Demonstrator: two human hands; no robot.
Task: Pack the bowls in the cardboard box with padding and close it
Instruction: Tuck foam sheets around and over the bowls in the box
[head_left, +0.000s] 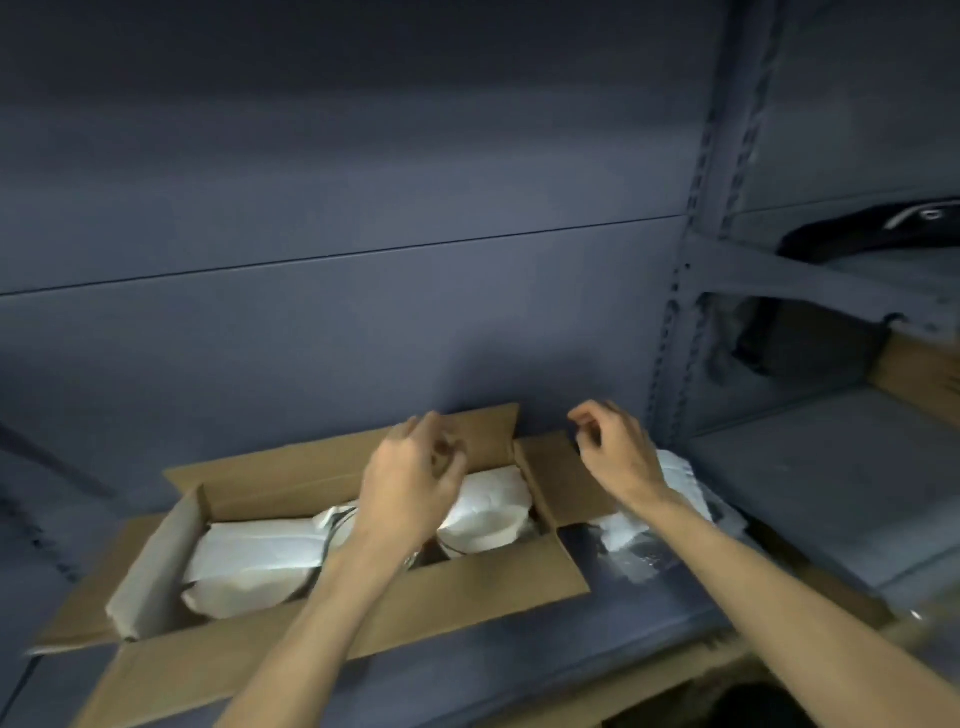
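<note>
The box (322, 613) sits open on the shelf (649, 639) in front of me, its long axis running left to right and tilted a little away at the right end. Its mouth faces up, all four flaps splayed. Inside lie the bowls (483, 540), wrapped in white padding (249, 566), side by side along that axis; a rim shows between them. My left hand (410, 483) hovers over the right bowl, fingers loosely curled and apart, gripping nothing. My right hand (618, 457) hangs above the right flap (556, 478), fingers also curled, empty. Spare padding (675, 493) lies just beside the box under my right wrist. I judge the packing near done: the next move is either topping up with that padding or folding the short end flaps in first, then the long ones.
</note>
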